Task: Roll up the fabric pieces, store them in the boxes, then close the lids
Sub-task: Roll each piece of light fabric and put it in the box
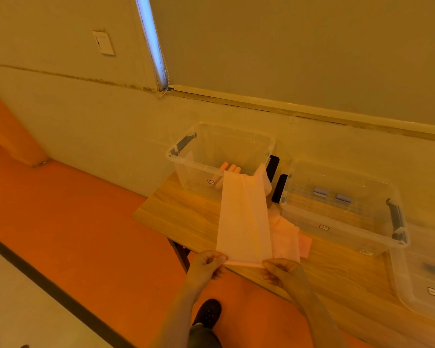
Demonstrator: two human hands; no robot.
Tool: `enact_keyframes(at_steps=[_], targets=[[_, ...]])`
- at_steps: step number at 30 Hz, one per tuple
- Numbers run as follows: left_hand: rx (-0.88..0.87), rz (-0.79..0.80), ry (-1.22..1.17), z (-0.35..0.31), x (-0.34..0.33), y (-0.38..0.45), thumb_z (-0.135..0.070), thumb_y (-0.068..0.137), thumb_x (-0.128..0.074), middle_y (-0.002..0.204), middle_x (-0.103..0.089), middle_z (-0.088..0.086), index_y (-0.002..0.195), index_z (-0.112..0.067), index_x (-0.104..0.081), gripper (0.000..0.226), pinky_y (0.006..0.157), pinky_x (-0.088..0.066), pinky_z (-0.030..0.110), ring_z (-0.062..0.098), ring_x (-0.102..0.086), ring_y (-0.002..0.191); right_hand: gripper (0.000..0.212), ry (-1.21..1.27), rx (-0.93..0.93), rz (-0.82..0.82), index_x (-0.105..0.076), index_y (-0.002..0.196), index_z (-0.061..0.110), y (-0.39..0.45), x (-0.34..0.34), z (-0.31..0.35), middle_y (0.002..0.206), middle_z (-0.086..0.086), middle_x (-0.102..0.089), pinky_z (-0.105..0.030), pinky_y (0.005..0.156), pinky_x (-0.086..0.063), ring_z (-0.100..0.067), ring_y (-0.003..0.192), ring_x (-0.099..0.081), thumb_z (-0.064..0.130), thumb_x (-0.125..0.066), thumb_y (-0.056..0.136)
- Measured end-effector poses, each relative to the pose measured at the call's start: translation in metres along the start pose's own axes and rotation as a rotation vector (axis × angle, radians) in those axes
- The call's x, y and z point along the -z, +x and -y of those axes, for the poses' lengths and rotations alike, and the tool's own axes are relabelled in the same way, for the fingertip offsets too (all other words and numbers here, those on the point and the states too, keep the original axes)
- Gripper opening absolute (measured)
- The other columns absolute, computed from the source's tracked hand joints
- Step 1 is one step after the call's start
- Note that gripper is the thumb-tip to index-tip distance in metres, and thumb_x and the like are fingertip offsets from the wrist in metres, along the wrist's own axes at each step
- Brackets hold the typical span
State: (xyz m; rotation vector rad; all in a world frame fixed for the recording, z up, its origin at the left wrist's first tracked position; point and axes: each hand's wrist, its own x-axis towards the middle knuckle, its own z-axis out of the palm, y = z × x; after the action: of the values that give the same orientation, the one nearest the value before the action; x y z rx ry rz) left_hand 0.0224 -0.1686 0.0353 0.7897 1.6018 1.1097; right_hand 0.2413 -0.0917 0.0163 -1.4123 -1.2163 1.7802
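Note:
A long pale pink fabric strip (242, 219) stretches from the near table edge up over the rim of the left clear box (186, 160). My left hand (206, 266) pinches its near left corner and my right hand (280, 271) pinches its near right corner. Inside the left box lie several rolled pink fabric pieces (227, 169). More pink fabric (286, 237) lies crumpled on the table under the strip. The middle clear box (337, 222) holds two bluish rolls (333, 194).
The wooden table (181, 212) stands against a pale wall. A third clear box (419, 280) sits at the right edge. Both nearer boxes have dark latch handles (396, 219) and no lids on. Orange floor lies left of the table, with my shoe (209, 313) below.

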Motion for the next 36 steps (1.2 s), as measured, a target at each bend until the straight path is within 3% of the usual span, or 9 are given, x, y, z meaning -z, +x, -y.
enact_keyframes(at_steps=[4, 11, 16, 23, 28, 31, 36], targets=[[0.025, 0.036, -0.015, 0.0, 0.0, 0.001, -0.008, 0.087, -0.067, 0.08, -0.074, 0.008, 0.102, -0.006, -0.07, 0.016, 0.063, -0.054, 0.023, 0.017, -0.07, 0.07, 0.011, -0.048, 0.006, 0.01, -0.071, 0.093, 0.006, 0.001, 0.002, 0.0, 0.077, -0.007, -0.074, -0.022, 0.063, -0.056, -0.016, 0.069, -0.069, 0.003, -0.07, 0.083], [0.036, 0.017, 0.017, 0.0, -0.004, 0.002, -0.015, 0.092, -0.061, 0.087, -0.075, 0.007, 0.1, -0.005, -0.067, 0.014, 0.056, -0.05, 0.019, 0.019, -0.072, 0.079, 0.004, -0.044, -0.016, -0.026, -0.071, 0.087, 0.005, 0.003, -0.002, 0.001, 0.077, -0.006, -0.074, -0.016, 0.061, -0.053, -0.01, 0.07, -0.069, 0.006, -0.068, 0.086], [0.036, -0.01, 0.005, -0.002, -0.006, 0.006, -0.011, 0.092, -0.062, 0.079, -0.073, 0.009, 0.097, -0.003, -0.066, 0.011, 0.06, -0.052, 0.022, 0.016, -0.069, 0.067, 0.01, 0.003, -0.001, -0.015, -0.068, 0.096, 0.005, 0.002, 0.0, 0.002, 0.076, -0.01, -0.073, -0.024, 0.059, -0.054, -0.017, 0.066, -0.069, 0.005, -0.066, 0.087], [0.03, -0.031, 0.047, -0.001, -0.004, 0.008, -0.017, 0.091, -0.063, 0.066, -0.07, 0.004, 0.095, -0.005, -0.069, 0.014, 0.055, -0.051, 0.023, 0.012, -0.063, 0.054, 0.011, -0.073, 0.025, 0.034, -0.07, 0.096, 0.007, 0.004, 0.001, 0.005, 0.076, -0.007, -0.074, -0.021, 0.061, -0.054, -0.014, 0.065, -0.068, 0.003, -0.067, 0.086], [0.028, 0.005, 0.044, 0.001, -0.001, 0.008, -0.015, 0.085, -0.07, 0.075, -0.074, 0.008, 0.096, -0.005, -0.071, 0.015, 0.061, -0.054, 0.024, 0.017, -0.069, 0.064, 0.007, -0.089, 0.011, 0.025, -0.071, 0.092, 0.007, 0.006, 0.0, 0.002, 0.085, -0.009, -0.075, -0.02, 0.063, -0.054, -0.017, 0.078, -0.071, 0.008, -0.067, 0.087], [0.034, 0.011, 0.066, 0.002, -0.001, 0.009, -0.018, 0.088, -0.068, 0.076, -0.074, 0.008, 0.096, -0.004, -0.069, 0.016, 0.059, -0.054, 0.025, 0.019, -0.07, 0.065, 0.007, -0.096, 0.012, -0.026, -0.073, 0.087, 0.013, 0.008, -0.004, 0.002, 0.078, 0.001, -0.074, -0.011, 0.058, -0.048, -0.003, 0.069, -0.068, 0.009, -0.068, 0.086], [0.033, 0.014, 0.078, -0.002, -0.005, 0.009, -0.018, 0.094, -0.059, 0.072, -0.073, 0.002, 0.089, -0.005, -0.06, 0.014, 0.047, -0.046, 0.019, 0.021, -0.072, 0.07, 0.016, 0.045, -0.027, -0.038, -0.075, 0.087, 0.012, 0.012, -0.008, 0.0, 0.089, -0.007, -0.075, -0.03, 0.078, -0.056, -0.019, 0.082, -0.071, -0.002, -0.068, 0.083]])
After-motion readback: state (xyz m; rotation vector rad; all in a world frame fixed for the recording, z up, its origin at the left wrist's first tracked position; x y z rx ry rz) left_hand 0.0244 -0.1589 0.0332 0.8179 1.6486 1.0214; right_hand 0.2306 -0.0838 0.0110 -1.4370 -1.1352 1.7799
